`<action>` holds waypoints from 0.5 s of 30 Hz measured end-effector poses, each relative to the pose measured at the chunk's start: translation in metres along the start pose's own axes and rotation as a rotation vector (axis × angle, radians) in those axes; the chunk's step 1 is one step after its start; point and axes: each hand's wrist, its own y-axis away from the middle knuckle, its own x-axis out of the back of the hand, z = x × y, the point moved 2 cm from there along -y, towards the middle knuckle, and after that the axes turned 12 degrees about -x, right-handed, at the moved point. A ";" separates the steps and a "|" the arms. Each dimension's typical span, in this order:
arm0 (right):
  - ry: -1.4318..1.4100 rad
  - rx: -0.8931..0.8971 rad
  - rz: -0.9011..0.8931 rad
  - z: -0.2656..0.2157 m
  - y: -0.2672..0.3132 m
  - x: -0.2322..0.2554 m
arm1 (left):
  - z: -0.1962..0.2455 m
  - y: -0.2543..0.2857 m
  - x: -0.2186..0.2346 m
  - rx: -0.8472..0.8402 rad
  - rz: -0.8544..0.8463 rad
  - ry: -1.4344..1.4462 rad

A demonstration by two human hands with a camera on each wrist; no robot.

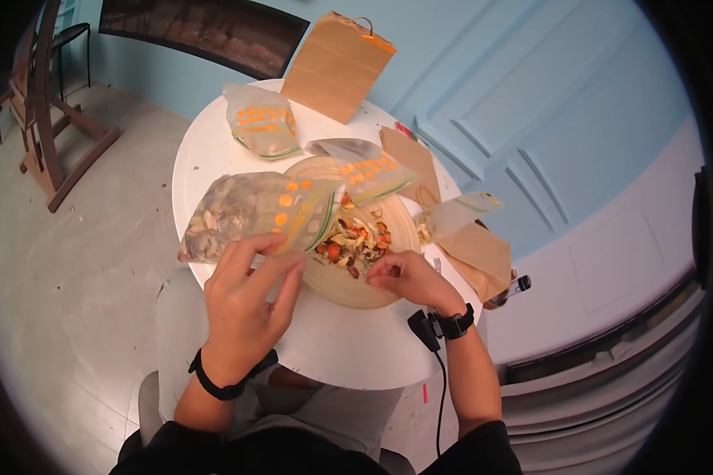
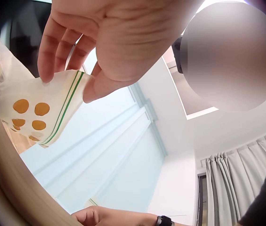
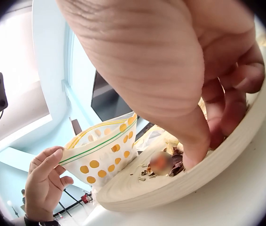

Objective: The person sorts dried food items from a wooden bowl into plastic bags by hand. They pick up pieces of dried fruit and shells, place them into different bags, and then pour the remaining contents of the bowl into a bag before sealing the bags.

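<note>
My left hand (image 1: 249, 305) pinches the open rim of a large clear zip bag (image 1: 230, 210) with orange marks, full of pale pieces. The pinch on the bag's edge (image 2: 43, 106) shows in the left wrist view. My right hand (image 1: 412, 279) is at the near right of a round pale tray (image 1: 337, 294), fingers curled and fingertips down on dried pieces (image 1: 360, 237), pinching at them. In the right wrist view my right thumb is beside a dark red piece (image 3: 176, 165); exactly what lies between the fingertips is hidden.
Behind the tray are two more zip bags (image 1: 265, 127) (image 1: 368, 168) and a standing brown paper bag (image 1: 337, 67). To the right lie another zip bag (image 1: 455, 215) and flat brown paper bags (image 1: 412, 162) (image 1: 479, 257). All stand on a round white table (image 1: 333, 360).
</note>
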 end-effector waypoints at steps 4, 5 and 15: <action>-0.032 0.008 0.015 -0.009 0.001 -0.001 | 0.001 0.000 0.002 0.018 0.006 0.017; -0.024 0.002 0.016 -0.009 -0.001 -0.001 | 0.001 0.001 0.003 0.021 0.007 0.017; -0.031 0.000 0.001 -0.005 -0.006 -0.005 | 0.000 0.007 0.006 0.001 -0.003 0.027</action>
